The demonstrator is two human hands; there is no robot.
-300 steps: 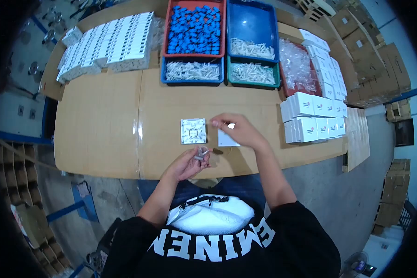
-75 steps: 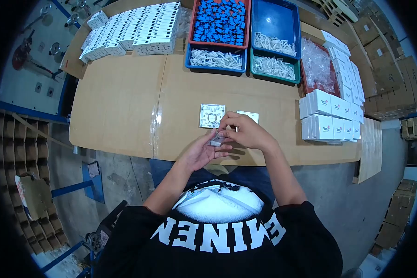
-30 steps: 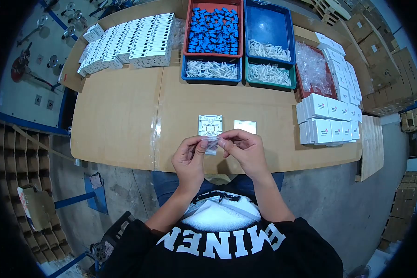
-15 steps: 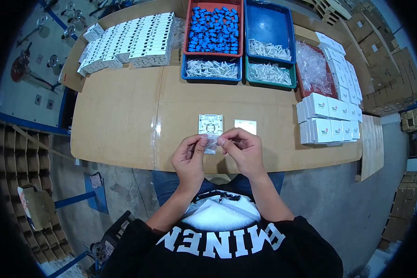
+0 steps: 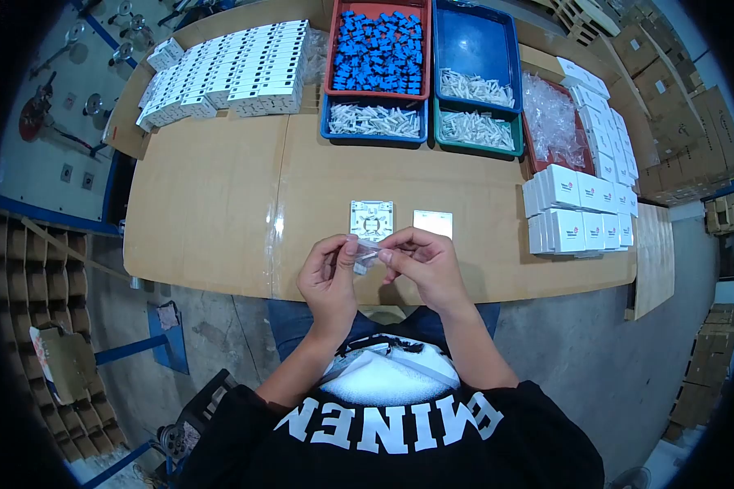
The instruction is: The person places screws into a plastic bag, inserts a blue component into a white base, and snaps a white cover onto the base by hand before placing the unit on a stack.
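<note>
Bag point(image 5: 367, 251): small, clear, pinched at both ends and so held taut, just below white plate point(image 5: 371, 218) | left hand point(image 5: 328, 273): closed on one end | right hand point(image 5: 422, 261): closed on other end | plate laid flat on counter point(image 5: 220, 204), within reach

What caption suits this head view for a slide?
Left hand and right hand pinch a clear bag near a white plate.
</note>
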